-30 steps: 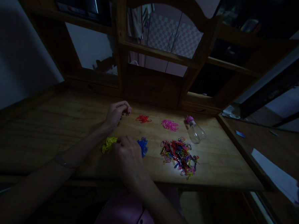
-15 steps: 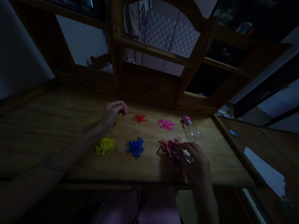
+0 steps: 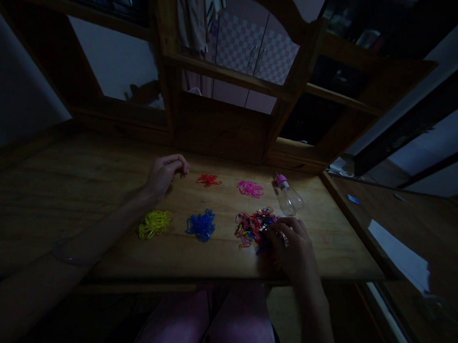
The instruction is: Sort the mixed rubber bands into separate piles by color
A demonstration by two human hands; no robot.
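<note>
My right hand (image 3: 292, 241) reaches into a mixed pile of small coloured loops (image 3: 251, 226) that look like paper clips. Its thumb and fingers are pinched together at the pile, by a small whitish bit; what they grip is too dark to make out. My left hand (image 3: 165, 176) rests on the table with curled fingers, and whatever may be in them is hidden. Beside it lies a small red pile (image 3: 209, 179). A pink pile (image 3: 250, 188) is farther right. Nearer me are a yellow pile (image 3: 154, 224) and a blue pile (image 3: 201, 225).
A clear bulb-shaped bottle (image 3: 291, 200) with a pink cap lies behind the mixed pile. The wooden table (image 3: 110, 160) backs onto a wooden shelf unit (image 3: 223, 127). White paper (image 3: 399, 254) lies on a lower surface at the right.
The view has shifted slightly, moving everything a little left. My right hand has moved within the mixed pile, showing more of its front left part. My left hand stays curled.
</note>
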